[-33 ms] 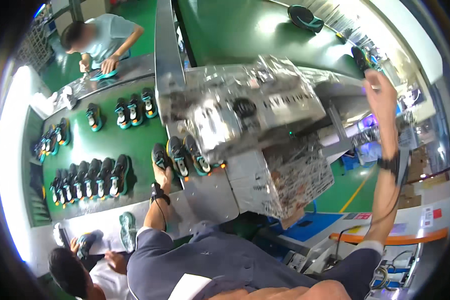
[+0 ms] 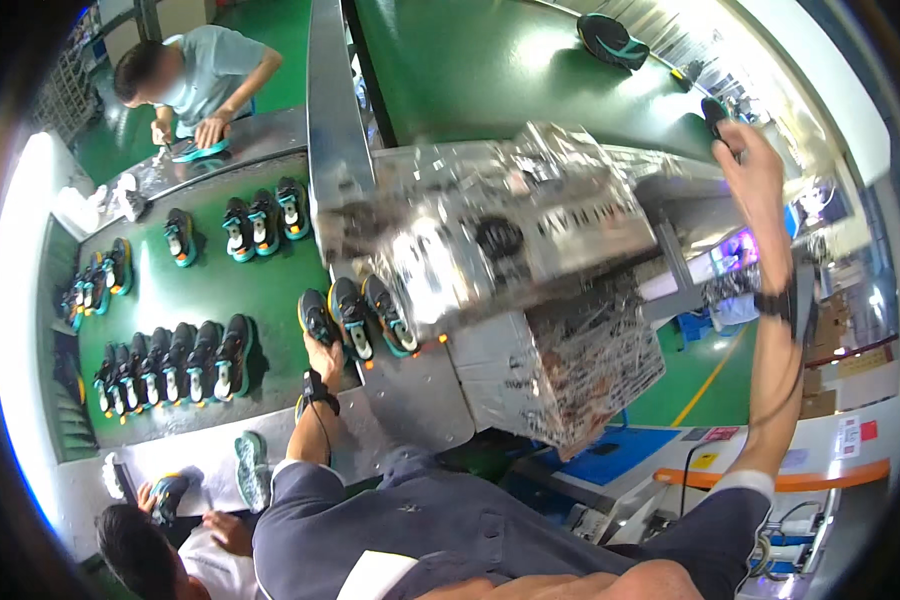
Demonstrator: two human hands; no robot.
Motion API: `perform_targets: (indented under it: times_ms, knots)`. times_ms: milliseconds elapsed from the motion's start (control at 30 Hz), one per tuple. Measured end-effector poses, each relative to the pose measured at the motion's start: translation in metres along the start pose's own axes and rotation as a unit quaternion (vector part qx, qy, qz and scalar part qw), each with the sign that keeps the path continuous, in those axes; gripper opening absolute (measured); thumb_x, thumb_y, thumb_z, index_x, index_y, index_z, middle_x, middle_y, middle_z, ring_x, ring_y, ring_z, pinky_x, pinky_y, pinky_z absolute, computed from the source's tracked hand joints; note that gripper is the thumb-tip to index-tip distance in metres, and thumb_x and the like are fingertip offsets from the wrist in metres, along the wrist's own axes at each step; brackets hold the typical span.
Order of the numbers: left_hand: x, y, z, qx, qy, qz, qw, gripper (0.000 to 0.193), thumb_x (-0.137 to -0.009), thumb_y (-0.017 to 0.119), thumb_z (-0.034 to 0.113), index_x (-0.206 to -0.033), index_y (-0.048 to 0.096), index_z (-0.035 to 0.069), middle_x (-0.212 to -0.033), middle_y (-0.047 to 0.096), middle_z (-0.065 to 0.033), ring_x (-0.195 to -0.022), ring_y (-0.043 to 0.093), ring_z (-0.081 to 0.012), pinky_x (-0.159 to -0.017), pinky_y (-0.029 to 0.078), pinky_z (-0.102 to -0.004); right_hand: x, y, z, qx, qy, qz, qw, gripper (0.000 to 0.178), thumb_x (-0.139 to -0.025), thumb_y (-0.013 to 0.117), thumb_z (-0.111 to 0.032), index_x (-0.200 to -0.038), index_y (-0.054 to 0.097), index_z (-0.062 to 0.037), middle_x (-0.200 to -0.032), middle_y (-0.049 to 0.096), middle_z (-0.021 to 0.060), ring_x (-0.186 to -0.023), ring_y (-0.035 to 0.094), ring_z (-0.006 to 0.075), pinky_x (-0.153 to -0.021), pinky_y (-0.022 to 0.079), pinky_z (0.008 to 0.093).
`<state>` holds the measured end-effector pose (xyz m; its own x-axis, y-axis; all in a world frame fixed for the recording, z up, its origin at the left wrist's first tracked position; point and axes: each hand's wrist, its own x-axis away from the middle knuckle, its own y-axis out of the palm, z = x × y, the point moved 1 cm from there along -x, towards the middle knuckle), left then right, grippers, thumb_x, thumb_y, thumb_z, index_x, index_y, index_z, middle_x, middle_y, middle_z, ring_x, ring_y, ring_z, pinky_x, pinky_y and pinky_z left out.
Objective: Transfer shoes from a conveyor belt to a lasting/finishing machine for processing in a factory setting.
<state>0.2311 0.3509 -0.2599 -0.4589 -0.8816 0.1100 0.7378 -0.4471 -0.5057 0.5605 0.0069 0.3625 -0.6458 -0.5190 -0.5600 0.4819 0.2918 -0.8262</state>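
My left hand [image 2: 322, 358] is closed round the heel end of a black-and-teal sports shoe [image 2: 313, 312]. That shoe stands beside two similar shoes, a middle shoe [image 2: 349, 318] and a right shoe [image 2: 388, 315], on a metal ledge. Far to the right, my right hand [image 2: 758, 172] reaches out with bent fingers closed at the near end of a dark shoe [image 2: 712, 113]. The hand covers part of that shoe.
A foil-wrapped machine [image 2: 560, 225] stands between my arms, above a wrapped box [image 2: 515, 375]. Rows of shoes [image 2: 178, 360] stand on the green belt [image 2: 270, 300] at left. Another shoe [image 2: 610, 42] lies far right. Co-workers [image 2: 205, 85] [image 2: 140, 550] handle shoes at left.
My right hand has moved up and left onto the dark shoe at the far right. My left hand stays at its shoe, and the view has shifted slightly.
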Motion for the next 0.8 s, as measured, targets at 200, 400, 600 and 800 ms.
perform_targets:
  times_ms: [200, 400, 600, 800]
  knots:
    - [0.006, 0.026, -0.006, -0.067, 0.002, -0.003, 0.998, 0.079, -0.075, 0.069, 0.014, -0.141, 0.027, 0.003, -0.131, 0.045, -0.0253, -0.117, 0.048, -0.0424, -0.099, 0.040, -0.0456, -0.165, 0.139, 0.000, 0.118, -0.251, 0.012, 0.961, 0.059, -0.077, 0.069, -0.024, -0.132, 0.049, -0.0143, -0.129, 0.053, 0.0215, -0.111, 0.055, 0.0404, -0.099, 0.042, 0.0440]
    - [0.011, 0.018, 0.021, -0.062, -0.026, -0.009, 0.998, 0.076, -0.077, 0.070, 0.015, -0.140, 0.029, 0.002, -0.131, 0.045, -0.0240, -0.118, 0.047, -0.0411, -0.100, 0.038, -0.0450, -0.216, 0.215, -0.022, 0.157, -0.165, -0.035, 0.973, 0.060, -0.078, 0.071, -0.041, -0.127, 0.051, -0.0131, -0.124, 0.053, 0.0260, -0.106, 0.055, 0.0458, -0.095, 0.044, 0.0480]
    - [0.020, -0.001, 0.020, -0.095, 0.000, -0.029, 0.995, 0.064, -0.080, 0.070, 0.021, -0.131, 0.039, -0.002, -0.125, 0.050, -0.0246, -0.114, 0.050, -0.0389, -0.099, 0.040, -0.0429, -0.193, 0.202, 0.057, 0.120, 0.123, 0.007, 0.985, 0.060, -0.061, 0.078, -0.035, -0.110, 0.063, -0.0033, -0.103, 0.067, 0.0182, -0.095, 0.065, 0.0321, -0.087, 0.051, 0.0382]
    - [0.049, -0.041, 0.075, -0.090, 0.055, -0.101, 0.989, 0.057, -0.082, 0.069, 0.027, -0.123, 0.049, -0.007, -0.119, 0.055, -0.0251, -0.111, 0.054, -0.0367, -0.097, 0.042, -0.0408, -0.103, 0.091, 0.010, -0.145, 0.104, 0.043, 0.983, 0.040, -0.072, 0.069, -0.027, -0.102, 0.068, 0.0010, -0.084, 0.069, 0.0167, -0.074, 0.065, 0.0204, -0.068, 0.050, 0.0336]
